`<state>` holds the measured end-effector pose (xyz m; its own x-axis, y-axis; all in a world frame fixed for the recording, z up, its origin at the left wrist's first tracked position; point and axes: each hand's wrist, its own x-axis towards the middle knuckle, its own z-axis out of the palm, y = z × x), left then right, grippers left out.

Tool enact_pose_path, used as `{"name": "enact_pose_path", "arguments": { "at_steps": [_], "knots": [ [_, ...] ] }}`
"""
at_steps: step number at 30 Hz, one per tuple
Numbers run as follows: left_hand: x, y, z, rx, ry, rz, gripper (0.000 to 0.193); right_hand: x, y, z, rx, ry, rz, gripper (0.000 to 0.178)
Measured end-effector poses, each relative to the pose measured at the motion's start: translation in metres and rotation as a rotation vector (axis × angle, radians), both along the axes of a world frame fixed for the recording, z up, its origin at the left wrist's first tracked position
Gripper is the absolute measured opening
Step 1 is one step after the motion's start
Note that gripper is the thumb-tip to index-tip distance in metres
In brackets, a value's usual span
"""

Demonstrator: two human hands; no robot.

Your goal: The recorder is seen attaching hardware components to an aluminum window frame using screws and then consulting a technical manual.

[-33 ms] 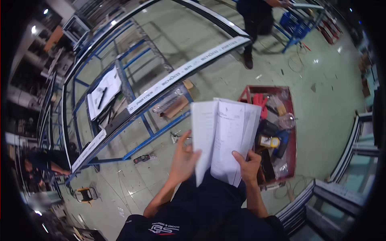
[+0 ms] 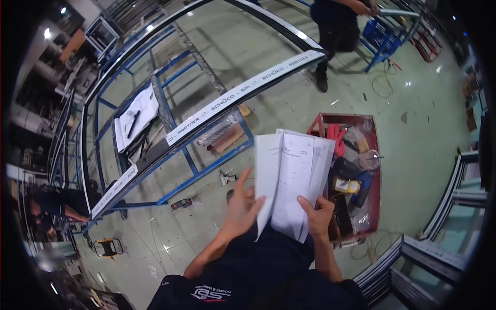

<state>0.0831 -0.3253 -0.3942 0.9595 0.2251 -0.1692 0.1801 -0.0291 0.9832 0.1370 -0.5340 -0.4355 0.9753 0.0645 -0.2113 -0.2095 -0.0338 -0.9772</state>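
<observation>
Frame strip point(image 2: 243, 94), papers point(image 2: 293, 181) and shirt point(image 2: 253, 274) bear lettering.

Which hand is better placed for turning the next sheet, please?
Probably the left hand: its thumb is at the left leaf and its index finger stands free, while the right hand holds the papers, thumb on top.

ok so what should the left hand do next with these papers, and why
Probably steady the outer edge of the turned leaf with the left hand: the leaf stands at an angle to the other papers, and that hand's index finger points clear of it, while the right hand grips the papers, thumb on top.
</observation>
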Motion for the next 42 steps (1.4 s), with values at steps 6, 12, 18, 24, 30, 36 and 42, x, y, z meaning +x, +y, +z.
{"name": "enact_pose_path", "arguments": {
  "at_steps": [6, 12, 18, 24, 30, 36, 42],
  "knots": [
    [0.003, -0.039, 0.024, 0.496, -0.267, -0.514, 0.066, 0.012, -0.002, -0.037, 0.207, 0.008, 0.121, 0.018],
    [0.002, -0.063, 0.010, 0.833, -0.363, -0.739, 0.064, 0.018, -0.018, -0.043, 0.554, 0.196, 0.102, 0.029],
    [0.005, -0.071, 0.005, 0.840, -0.440, -0.783, 0.065, 0.017, -0.021, -0.061, 0.727, 0.306, 0.023, 0.029],
    [0.007, -0.077, 0.004, 0.914, -0.470, -0.813, 0.061, 0.009, -0.020, -0.062, 0.699, 0.342, 0.010, 0.029],
    [0.009, -0.080, 0.002, 1.007, -0.508, -0.810, 0.055, 0.012, -0.018, -0.059, 0.684, 0.364, 0.024, 0.028],
    [0.010, -0.079, 0.002, 1.096, -0.542, -0.822, 0.052, 0.010, -0.012, -0.059, 0.660, 0.361, 0.035, 0.028],
    [0.009, -0.084, 0.000, 1.140, -0.561, -0.816, 0.052, 0.006, -0.009, -0.060, 0.641, 0.317, 0.045, 0.028]
  ]
}}
